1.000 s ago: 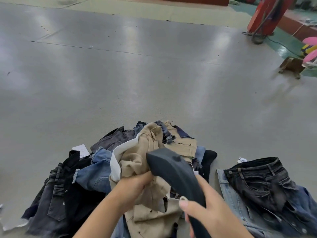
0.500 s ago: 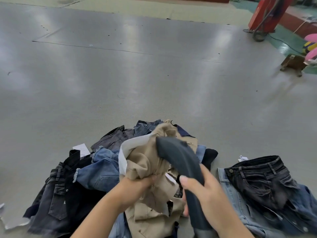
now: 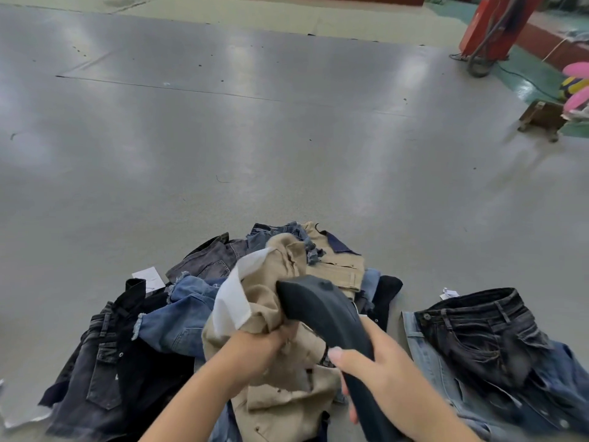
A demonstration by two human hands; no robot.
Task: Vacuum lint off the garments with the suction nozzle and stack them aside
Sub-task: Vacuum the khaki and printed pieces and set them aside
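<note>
Both hands were busy: the left hand (image 3: 255,349) bunched the khaki garment (image 3: 274,317), the right hand (image 3: 382,378) gripped the suction nozzle (image 3: 322,311), which probably needed taut fabric and slow passes.

- Suction nozzle (image 3: 325,317): matt black.
- Garment (image 3: 277,314) gripped beside it: khaki, white lining.
- Shorts (image 3: 178,317) left of the grip: mid-blue denim.
- Jeans (image 3: 105,371) farther left: faded black.
- Jeans (image 3: 478,327) right of the grip: washed black, over pale blue denim (image 3: 424,352).
- Floor (image 3: 255,138): glossy grey.

Garment workshop: broad grey work surface (image 3: 255,138), heaped jeans (image 3: 134,346), red machine (image 3: 487,23).
</note>
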